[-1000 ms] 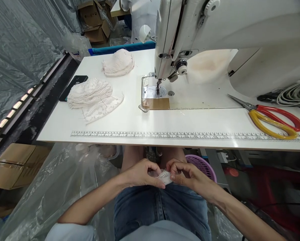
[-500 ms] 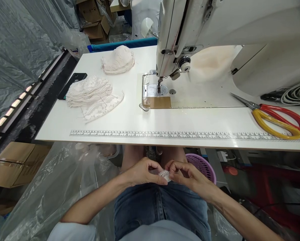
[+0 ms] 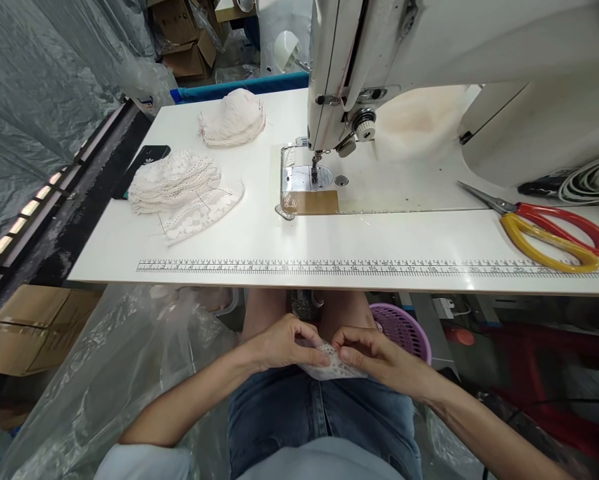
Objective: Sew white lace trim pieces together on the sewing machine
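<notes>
Over my lap, below the table's front edge, both hands pinch one small piece of white lace [image 3: 332, 363]. My left hand [image 3: 284, 343] grips its left side with curled fingers. My right hand [image 3: 374, 353] pinches its right side between thumb and fingertips. The two hands almost touch. The lace spreads a little below the fingers, above my blue jeans. The white sewing machine [image 3: 429, 60] stands on the table beyond, with its needle [image 3: 315, 167] over the metal plate.
Two piles of white lace pieces [image 3: 179, 190] [image 3: 232, 119] lie at the table's left beside a black phone [image 3: 144, 163]. Red and yellow scissors [image 3: 549, 230] lie at the right. A ruler strip [image 3: 329, 268] runs along the front edge. A purple basket [image 3: 404, 327] and plastic bag [image 3: 119, 373] sit below.
The lace piece has been spread wider between my fingers and now hangs lower under my right hand. Both hands stay at the same spot over my lap.
</notes>
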Motion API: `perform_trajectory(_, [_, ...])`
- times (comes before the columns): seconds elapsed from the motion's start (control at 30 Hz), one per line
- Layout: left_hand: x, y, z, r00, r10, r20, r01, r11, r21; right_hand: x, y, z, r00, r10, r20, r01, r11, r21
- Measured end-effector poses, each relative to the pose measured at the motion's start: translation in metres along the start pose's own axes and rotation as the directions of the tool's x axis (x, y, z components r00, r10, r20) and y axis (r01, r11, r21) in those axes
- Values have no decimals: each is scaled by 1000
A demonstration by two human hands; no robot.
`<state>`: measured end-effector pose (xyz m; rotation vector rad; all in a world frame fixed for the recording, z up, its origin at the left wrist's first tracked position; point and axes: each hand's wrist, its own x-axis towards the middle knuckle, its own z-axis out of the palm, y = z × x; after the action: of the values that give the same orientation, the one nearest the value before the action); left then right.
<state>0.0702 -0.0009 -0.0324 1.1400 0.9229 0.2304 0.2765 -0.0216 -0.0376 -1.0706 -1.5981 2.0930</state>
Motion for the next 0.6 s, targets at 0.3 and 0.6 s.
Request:
perform_trajectory(0.3, [0, -8, -5, 998, 6, 65, -3, 999, -52, 4, -2, 3, 996, 35, -84, -35, 999, 11])
perform_trajectory(0.6, [5, -10, 0, 999, -10, -30, 7, 994, -107, 6, -1, 1, 993, 25, -117, -33, 997, -68])
